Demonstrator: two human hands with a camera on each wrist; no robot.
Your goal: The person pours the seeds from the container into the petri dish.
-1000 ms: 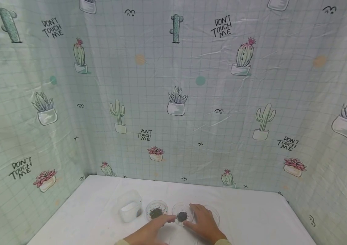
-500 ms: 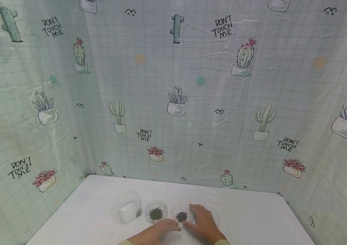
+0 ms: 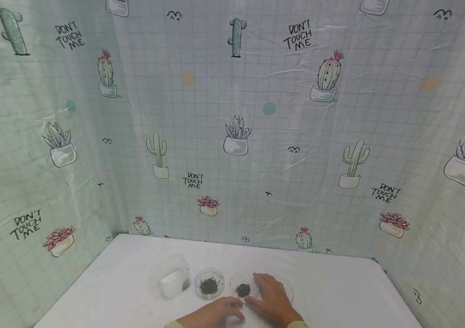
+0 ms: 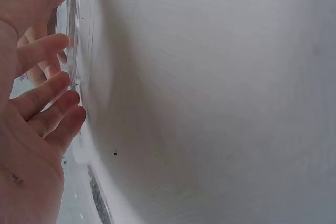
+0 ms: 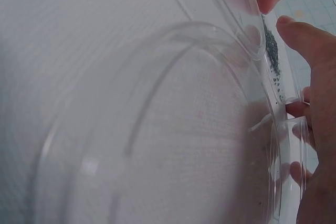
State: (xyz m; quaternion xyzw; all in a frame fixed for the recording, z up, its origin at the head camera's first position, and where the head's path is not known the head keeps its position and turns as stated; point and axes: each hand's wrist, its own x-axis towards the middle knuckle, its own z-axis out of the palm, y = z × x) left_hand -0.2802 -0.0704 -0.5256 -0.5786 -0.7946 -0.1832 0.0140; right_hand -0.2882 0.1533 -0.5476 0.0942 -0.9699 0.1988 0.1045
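One clear dish [image 3: 239, 278] of dark granules [image 3: 243, 290], which stood on a white table [image 3: 330, 291]. Right hand [image 3: 274, 298]: thumb and fingers gripped its right side. Left hand [image 3: 216, 312]: relaxed, fingers loosely bent, near its front edge; contact uncertain. Second granule dish [image 3: 209, 273]: just left. Translucent tub [image 3: 170, 291]: farther left. Clear round piece [image 3: 289, 288]: partly behind the right hand. Cactus-print curtain [image 3: 281, 173]: behind all.

Wht tbl [image 3: 347, 291] w/ dishes [image 3: 212, 273], tub [image 3: 168, 289]
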